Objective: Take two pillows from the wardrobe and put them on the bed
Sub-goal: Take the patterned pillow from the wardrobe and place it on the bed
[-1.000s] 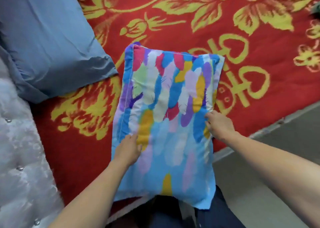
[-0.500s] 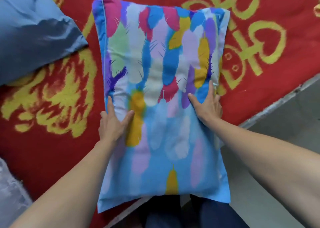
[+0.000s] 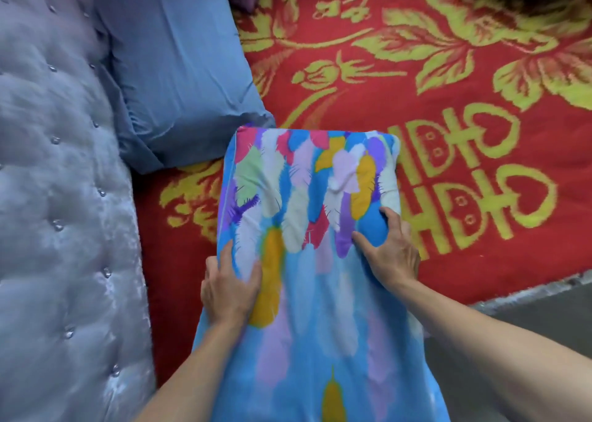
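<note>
Since earlier, the feather-print pillow [image 3: 307, 229] sits lower in frame; left hand [image 3: 229, 288] and right hand [image 3: 389, 252] grip its sides (fingers curled), blue pillow [image 3: 179, 69] upper left.

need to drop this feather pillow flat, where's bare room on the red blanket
The widest bare stretch of the red blanket is ahead and right of the feather pillow, over the yellow flowers and lettering. A narrower strip lies left of it, beside the quilted headboard. Far left is crowded by the blue pillow. Left hand and right hand both grip the feather pillow.
</note>
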Demonstrator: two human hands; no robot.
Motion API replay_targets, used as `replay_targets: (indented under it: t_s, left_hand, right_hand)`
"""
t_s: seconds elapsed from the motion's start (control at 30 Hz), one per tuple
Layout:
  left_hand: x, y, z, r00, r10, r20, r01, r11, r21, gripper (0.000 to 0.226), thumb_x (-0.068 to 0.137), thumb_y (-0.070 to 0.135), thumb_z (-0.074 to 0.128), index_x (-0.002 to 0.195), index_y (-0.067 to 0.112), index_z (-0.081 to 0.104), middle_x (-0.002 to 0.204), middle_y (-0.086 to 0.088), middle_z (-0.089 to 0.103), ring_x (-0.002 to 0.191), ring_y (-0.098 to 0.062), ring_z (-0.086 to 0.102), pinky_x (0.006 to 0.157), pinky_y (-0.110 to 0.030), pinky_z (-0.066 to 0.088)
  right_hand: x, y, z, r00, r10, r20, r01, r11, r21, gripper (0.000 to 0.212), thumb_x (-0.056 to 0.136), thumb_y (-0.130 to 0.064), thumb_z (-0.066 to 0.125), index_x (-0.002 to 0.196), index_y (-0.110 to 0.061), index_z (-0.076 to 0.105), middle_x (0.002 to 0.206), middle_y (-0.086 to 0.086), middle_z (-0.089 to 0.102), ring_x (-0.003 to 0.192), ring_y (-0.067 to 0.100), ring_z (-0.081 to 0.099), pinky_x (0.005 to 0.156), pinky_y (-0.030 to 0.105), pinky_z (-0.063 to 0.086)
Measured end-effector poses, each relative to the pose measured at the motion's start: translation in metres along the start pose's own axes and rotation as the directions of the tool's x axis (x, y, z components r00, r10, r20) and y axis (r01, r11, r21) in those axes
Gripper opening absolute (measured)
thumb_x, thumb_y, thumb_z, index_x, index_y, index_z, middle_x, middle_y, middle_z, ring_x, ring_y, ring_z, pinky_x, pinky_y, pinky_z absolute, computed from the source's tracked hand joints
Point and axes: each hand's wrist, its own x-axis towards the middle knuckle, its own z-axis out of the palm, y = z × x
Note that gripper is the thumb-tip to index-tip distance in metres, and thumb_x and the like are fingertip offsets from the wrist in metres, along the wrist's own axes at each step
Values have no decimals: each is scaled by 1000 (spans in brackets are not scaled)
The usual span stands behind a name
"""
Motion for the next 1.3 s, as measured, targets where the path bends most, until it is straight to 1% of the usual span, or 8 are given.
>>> replay_targets:
  t_s: [0.37,0.6,0.7,0.8,0.93,1.03,1.17,1.3]
  left_hand:
    - [42,-128,-45,963,-214,-162,206,977,-60,62,77,40,72,130,20,45,108,-23,52,97,-46,58,83,-51,51]
    - [77,-205,10,954,-283,104,279,959,48,78,78,34,71,143,23,28,122,-29,43,114,-47,46,100,-53,41]
    - [76,-217,33,939,-294,179,251,941,228,88,82,39,66,150,27,12,144,-29,26,130,-45,33,108,-52,31]
    - [74,-223,51,930,-300,212,242,935,260,88,89,39,59,151,23,-1,155,-30,5,141,-46,13,116,-52,15]
    - [78,-222,42,898,-311,310,214,927,309,88,90,42,54,150,23,-7,156,-29,1,143,-45,10,117,-51,13]
    - [74,-210,19,843,-341,415,192,913,360,85,88,40,57,150,26,0,156,-27,4,143,-43,15,115,-50,21]
    - [46,-180,-9,847,-251,468,99,940,326,43,88,27,51,129,14,46,136,-21,43,123,-41,46,101,-49,42]
    - [2,-139,-34,829,-200,522,75,965,250,40,90,29,47,128,14,49,134,-17,51,120,-36,52,96,-45,46]
  right_hand:
    - [-13,-114,97,927,-296,230,312,949,-35,70,77,-58,66,135,-39,32,106,7,43,90,33,57,72,37,46]
    - [-11,-88,183,865,-280,417,377,910,-173,73,85,-50,62,146,-35,24,134,19,37,120,38,46,92,44,45]
    - [-16,-73,203,850,-348,394,496,780,-382,69,91,-48,52,150,-34,18,155,24,13,138,41,24,98,51,40]
    - [-17,-61,226,796,-405,449,599,631,-493,60,99,-45,34,151,-38,4,160,17,-7,145,42,-2,103,59,30]
    - [-4,-60,224,760,-297,578,610,633,-476,57,98,-54,22,148,-44,-5,161,9,-14,145,41,-7,96,58,38]
    - [5,-73,199,696,-236,678,657,588,-471,63,95,-56,33,148,-44,1,161,7,-7,144,39,6,95,56,39]
    - [-7,-96,155,661,-297,690,715,527,-458,47,91,-41,46,134,-27,37,145,8,33,128,33,33,89,48,41]
    - [-29,-112,105,596,-386,704,786,460,-414,33,92,-39,46,118,-19,52,125,7,52,114,32,48,84,43,42]
